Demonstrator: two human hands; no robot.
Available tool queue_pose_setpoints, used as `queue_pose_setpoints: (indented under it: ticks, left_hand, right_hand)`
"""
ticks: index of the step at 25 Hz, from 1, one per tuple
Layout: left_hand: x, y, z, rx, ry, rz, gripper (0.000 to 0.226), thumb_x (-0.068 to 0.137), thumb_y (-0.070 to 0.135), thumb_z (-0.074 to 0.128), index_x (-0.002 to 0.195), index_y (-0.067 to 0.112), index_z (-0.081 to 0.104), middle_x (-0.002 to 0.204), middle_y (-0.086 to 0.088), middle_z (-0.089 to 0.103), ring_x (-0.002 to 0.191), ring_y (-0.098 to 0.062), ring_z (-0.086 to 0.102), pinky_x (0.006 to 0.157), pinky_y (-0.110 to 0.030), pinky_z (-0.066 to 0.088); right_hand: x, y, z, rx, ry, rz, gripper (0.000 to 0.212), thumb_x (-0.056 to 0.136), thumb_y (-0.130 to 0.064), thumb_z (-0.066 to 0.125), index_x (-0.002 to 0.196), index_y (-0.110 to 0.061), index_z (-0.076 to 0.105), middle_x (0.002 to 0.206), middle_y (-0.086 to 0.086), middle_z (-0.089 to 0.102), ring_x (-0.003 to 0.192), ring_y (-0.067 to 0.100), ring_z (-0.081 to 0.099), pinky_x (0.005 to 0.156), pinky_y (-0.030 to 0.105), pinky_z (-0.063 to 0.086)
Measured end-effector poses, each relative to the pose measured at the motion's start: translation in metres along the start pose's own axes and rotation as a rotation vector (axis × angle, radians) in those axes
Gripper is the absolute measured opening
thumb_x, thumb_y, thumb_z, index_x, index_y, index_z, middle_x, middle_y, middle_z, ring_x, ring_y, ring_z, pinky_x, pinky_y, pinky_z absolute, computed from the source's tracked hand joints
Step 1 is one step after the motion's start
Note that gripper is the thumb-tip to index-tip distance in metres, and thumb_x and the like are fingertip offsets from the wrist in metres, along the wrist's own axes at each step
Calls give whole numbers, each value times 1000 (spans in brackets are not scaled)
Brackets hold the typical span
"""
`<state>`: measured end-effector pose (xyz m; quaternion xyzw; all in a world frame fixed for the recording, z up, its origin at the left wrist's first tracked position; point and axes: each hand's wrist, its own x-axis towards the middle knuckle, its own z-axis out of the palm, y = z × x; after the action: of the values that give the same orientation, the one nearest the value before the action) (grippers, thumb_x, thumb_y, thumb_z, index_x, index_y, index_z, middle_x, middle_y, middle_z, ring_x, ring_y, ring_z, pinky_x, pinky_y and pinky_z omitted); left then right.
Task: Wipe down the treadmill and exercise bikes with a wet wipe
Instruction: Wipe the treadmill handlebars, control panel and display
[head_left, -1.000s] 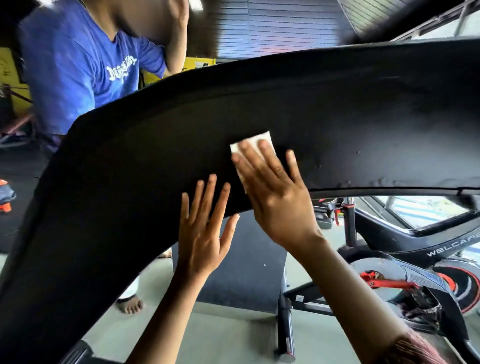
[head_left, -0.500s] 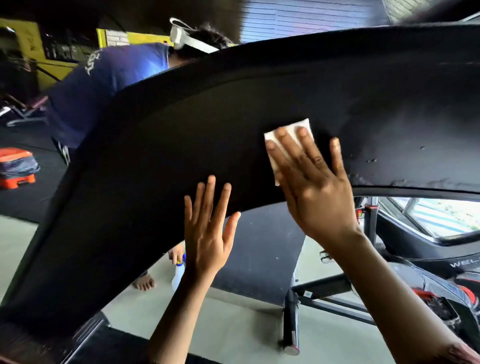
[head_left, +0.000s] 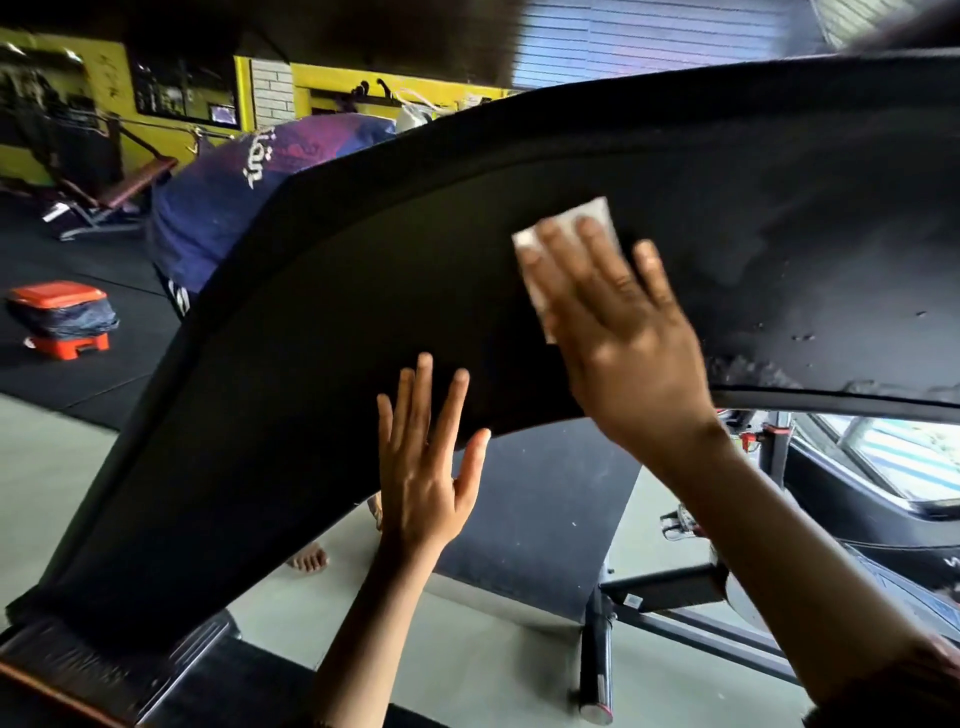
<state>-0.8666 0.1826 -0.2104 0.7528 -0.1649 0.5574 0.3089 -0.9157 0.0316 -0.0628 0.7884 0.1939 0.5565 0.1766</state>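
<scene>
Right hand (head_left: 623, 332) presses the wet wipe (head_left: 584, 215) flat on the treadmill panel (head_left: 337, 312); the soiled stretch lies to its right.

Right fingers (head_left: 597, 254) straight and spread, bearing on the wipe without curling round it; the wipe's upper and left edges show past the fingertips; left hand (head_left: 423, 467) lies flat, fingers straight, at the panel's lower edge, below and left of the wipe, holding nothing; the panel's long axis arcs from lower left up and across to the right; whitish specks and flaking (head_left: 748, 369) sit along the lower edge just beyond the right little finger; judged, the coming stroke runs rightward along that axis, the right hand being nearer.
</scene>
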Motion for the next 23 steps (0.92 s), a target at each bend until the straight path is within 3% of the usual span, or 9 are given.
queue_pose_setpoints:
  ticks: [3, 5, 8, 14, 17, 18, 21, 23]
  left_hand:
    - [6, -3, 0, -14, 22, -62, 53, 101, 44, 35, 145, 15, 31, 155, -13, 20, 144, -28, 21, 115, -49, 20]
    - [9, -5, 0, 14, 26, -48, 54, 101, 44, 34, 145, 13, 30, 154, -15, 20, 143, -30, 21, 115, -48, 20]
    - [14, -1, 1, 34, 38, -17, 56, 99, 42, 36, 146, 12, 28, 153, -16, 20, 143, -30, 21, 116, -46, 19]
    - [43, 18, 2, -17, 36, 21, 57, 96, 37, 41, 146, 13, 28, 154, -17, 20, 145, -30, 18, 117, -43, 14]
    - [48, 26, 4, -42, 42, 40, 56, 96, 37, 41, 145, 12, 30, 153, -17, 21, 145, -29, 18, 117, -43, 15]
    - [47, 28, 5, -43, 41, 48, 56, 96, 37, 41, 145, 12, 30, 153, -17, 21, 144, -30, 19, 117, -44, 16]
    - [41, 33, 8, -46, 36, 52, 57, 95, 37, 41, 145, 11, 29, 153, -18, 22, 145, -30, 18, 118, -43, 15]
    - [37, 37, 8, -56, 33, 50, 56, 96, 37, 40, 145, 11, 30, 153, -18, 22, 145, -29, 17, 118, -44, 15]
  right_hand:
    - [-24, -14, 0, 89, 18, 130, 44, 101, -9, 34, 145, -9, 39, 153, 8, 31, 144, 26, 22, 119, 38, 12]
    - [-33, -40, 11, 102, -32, -11, 46, 101, -9, 22, 143, -9, 41, 151, 8, 34, 143, 25, 27, 118, 38, 17]
    - [2, -44, 19, 67, -42, -151, 48, 98, -9, 26, 143, -10, 43, 150, 6, 39, 140, 22, 32, 116, 38, 21]
    - [17, 19, -9, -33, 155, 234, 42, 103, -19, 38, 144, -14, 41, 151, 3, 37, 142, 21, 30, 117, 40, 13]
    - [10, 9, -9, -7, 223, 433, 42, 103, -17, 38, 144, -8, 41, 150, 10, 36, 141, 30, 29, 117, 42, 13]
    - [17, -3, -3, 32, 195, 397, 43, 101, -15, 40, 143, -7, 41, 151, 11, 36, 142, 31, 28, 117, 42, 12]
    - [21, -21, 7, 86, 70, 59, 47, 97, -13, 48, 143, -12, 43, 151, 6, 36, 142, 24, 28, 118, 40, 13]
    - [0, -2, -2, 48, 56, 104, 46, 100, -16, 45, 145, -15, 40, 153, 2, 33, 143, 20, 25, 117, 39, 13]
